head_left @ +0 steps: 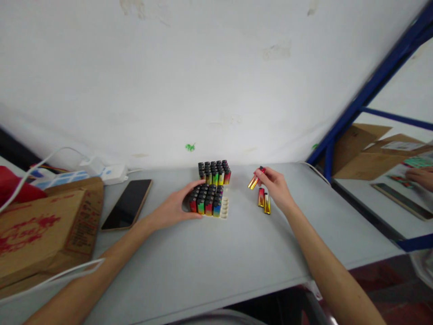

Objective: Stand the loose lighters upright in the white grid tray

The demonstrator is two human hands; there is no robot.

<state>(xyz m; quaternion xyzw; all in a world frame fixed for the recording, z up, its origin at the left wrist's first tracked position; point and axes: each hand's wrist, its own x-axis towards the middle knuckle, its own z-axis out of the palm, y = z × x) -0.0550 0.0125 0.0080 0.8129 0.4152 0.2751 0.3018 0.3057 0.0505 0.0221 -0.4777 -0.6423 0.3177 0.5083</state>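
Observation:
My left hand is curved around the left side of a pale tray filled with lighters, its thumb at the near edge and its fingers at the far one. These lighters stand upright with black tops and coloured bodies; the tray's right-hand column shows bare slots. Right of it, my right hand pinches two red-and-gold lighters above the table. Two loose lighters lie just below that hand. A second block of upright lighters stands behind the tray, near the wall.
A dark phone and a cardboard box lie on the left of the grey table, with a white power strip behind. At right, a blue frame borders another table, where another person's hand shows.

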